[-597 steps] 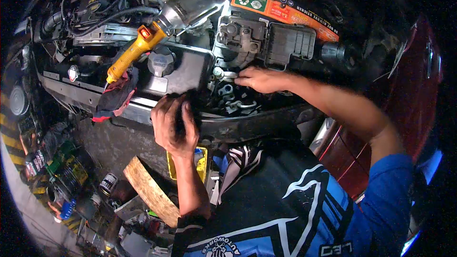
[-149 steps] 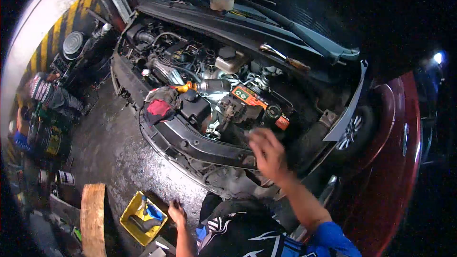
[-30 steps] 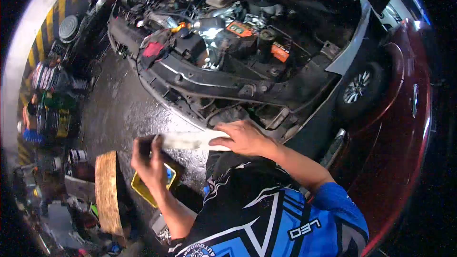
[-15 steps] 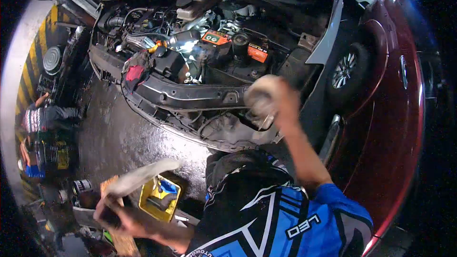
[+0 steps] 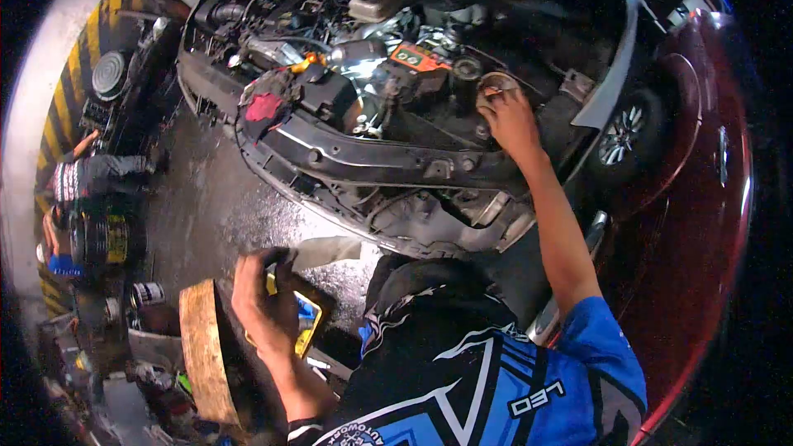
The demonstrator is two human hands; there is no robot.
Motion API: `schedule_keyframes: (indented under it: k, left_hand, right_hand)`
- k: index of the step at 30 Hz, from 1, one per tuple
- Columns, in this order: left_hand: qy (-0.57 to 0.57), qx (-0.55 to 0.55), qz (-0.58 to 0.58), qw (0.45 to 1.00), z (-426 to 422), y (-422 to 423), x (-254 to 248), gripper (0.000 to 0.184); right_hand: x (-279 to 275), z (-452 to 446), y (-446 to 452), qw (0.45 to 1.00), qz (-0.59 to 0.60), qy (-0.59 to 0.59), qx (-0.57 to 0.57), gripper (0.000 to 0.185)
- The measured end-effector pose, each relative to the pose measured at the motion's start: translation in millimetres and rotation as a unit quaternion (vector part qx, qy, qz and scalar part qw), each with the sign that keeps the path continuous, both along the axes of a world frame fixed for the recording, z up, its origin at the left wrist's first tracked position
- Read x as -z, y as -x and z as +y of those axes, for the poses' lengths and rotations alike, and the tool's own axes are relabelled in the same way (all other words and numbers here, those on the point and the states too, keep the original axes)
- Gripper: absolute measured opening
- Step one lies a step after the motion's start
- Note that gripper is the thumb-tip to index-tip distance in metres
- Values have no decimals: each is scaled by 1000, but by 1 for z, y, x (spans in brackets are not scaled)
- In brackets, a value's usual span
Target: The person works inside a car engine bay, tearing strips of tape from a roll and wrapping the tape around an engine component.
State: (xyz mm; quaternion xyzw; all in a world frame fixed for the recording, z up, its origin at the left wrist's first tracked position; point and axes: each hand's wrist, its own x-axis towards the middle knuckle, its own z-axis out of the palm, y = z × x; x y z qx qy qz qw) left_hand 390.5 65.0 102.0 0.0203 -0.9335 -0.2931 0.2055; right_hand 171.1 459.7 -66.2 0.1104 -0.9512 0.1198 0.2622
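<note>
At lower left-centre, the left hand [image 5: 266,306] pinches a pale strip [image 5: 330,252]; from that grip, its long axis runs nearly level rightward. The right hand [image 5: 510,120], farther off at upper right-centre, has fingers curled around what looks like a tape roll [image 5: 499,79] over the engine bay [image 5: 372,151].

"LEO" is printed in white on the black-and-blue fabric shirt [image 5: 496,355], near the right sleeve [image 5: 599,343]; "AUTOWORK" can be read around a round white emblem [image 5: 355,437]. Lettering on the orange rectangular battery label [image 5: 419,58] cannot be made out.
</note>
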Motion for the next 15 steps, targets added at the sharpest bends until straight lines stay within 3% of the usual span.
schedule_keyframes:
  k: [1, 4, 6, 8, 10, 15]
  left_hand:
    - [31, 7, -6, 999, 2, 7, -5, 23]
    - [-33, 39, -4, 999, -4, 24, 3, 25]
    - [-10, 64, -17, 998, 0, 41, 4, 26]
    - [2, 141, -10, 990, -3, 59, 11, 27]
    - [-1, 185, -6, 983, 1, 79, 19, 28]
    - [-34, 283, -26, 958, -5, 128, 38, 30]
  right_hand:
    - [-2, -7, -6, 1000, 4, -3, 21, 28]
    - [-55, -56, -45, 983, 30, 172, 58, 27]
    - [-94, -105, -83, 911, -143, 385, -29, 27]
    - [-106, -143, -100, 902, -175, 343, -194, 30]
    - [-114, -179, -109, 902, -166, 310, -249, 38]
    - [-91, -212, -98, 896, -192, 349, -198, 21]
